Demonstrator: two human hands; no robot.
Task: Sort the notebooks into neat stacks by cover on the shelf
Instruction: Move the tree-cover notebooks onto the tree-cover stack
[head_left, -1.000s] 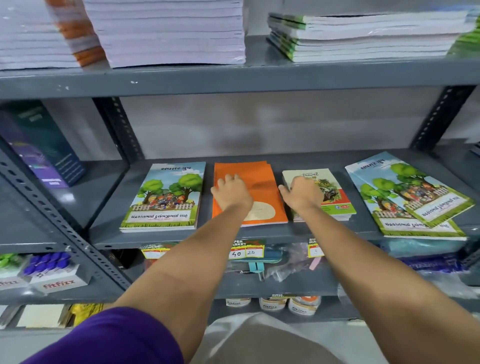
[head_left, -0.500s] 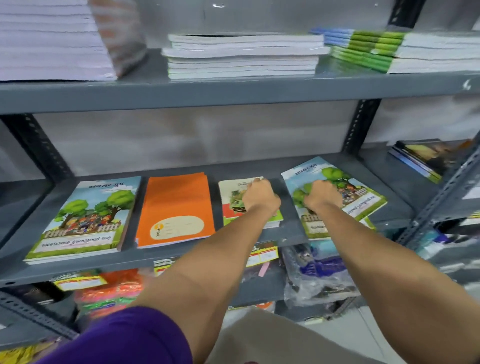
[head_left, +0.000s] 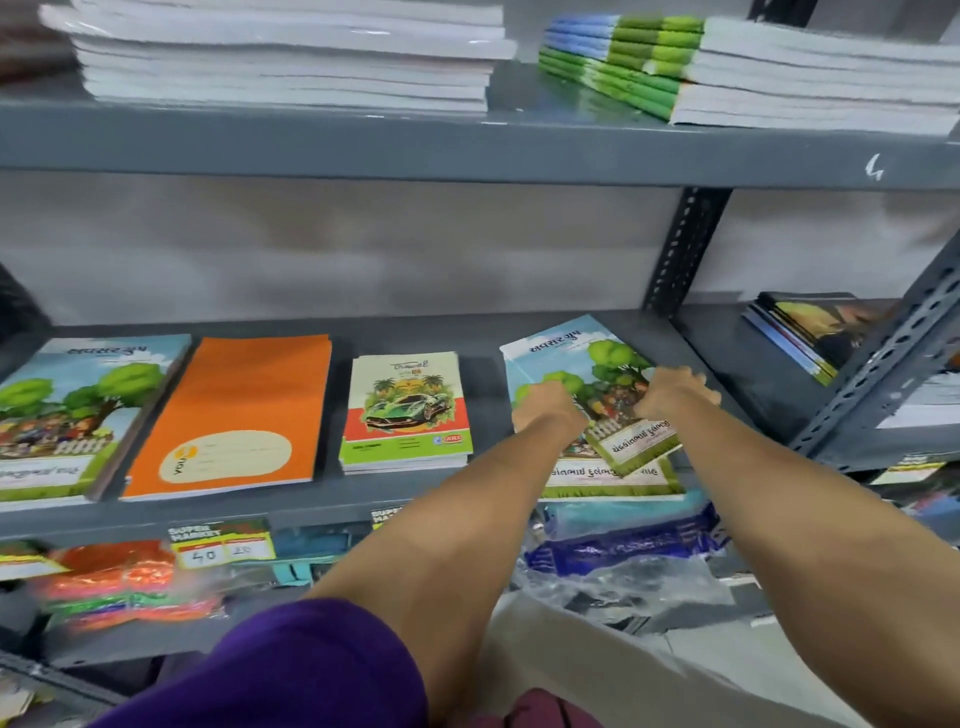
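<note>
Four groups of notebooks lie on the grey middle shelf (head_left: 311, 501). From the left they are a tree-cover stack (head_left: 67, 415), an orange stack (head_left: 234, 410), a green car-cover stack (head_left: 408, 410) and a second tree-cover stack (head_left: 566, 353). The top notebook of that right stack lies skewed, its lower corner turned out over the one beneath. My left hand (head_left: 550, 410) grips its left edge. On its right edge is my right hand (head_left: 670, 395), fingers curled over it. Both forearms hide the middle of the cover.
The upper shelf holds white-edged stacks (head_left: 285, 57) and a green and blue spined stack (head_left: 623, 62). A perforated post (head_left: 680, 249) stands right of my hands, with dark notebooks (head_left: 810, 332) beyond it. Plastic packets (head_left: 623, 561) and price labels (head_left: 223, 545) sit below.
Both hands have moved right, from the orange and car-cover stacks onto the right tree-cover stack. The view has swung right with them.
</note>
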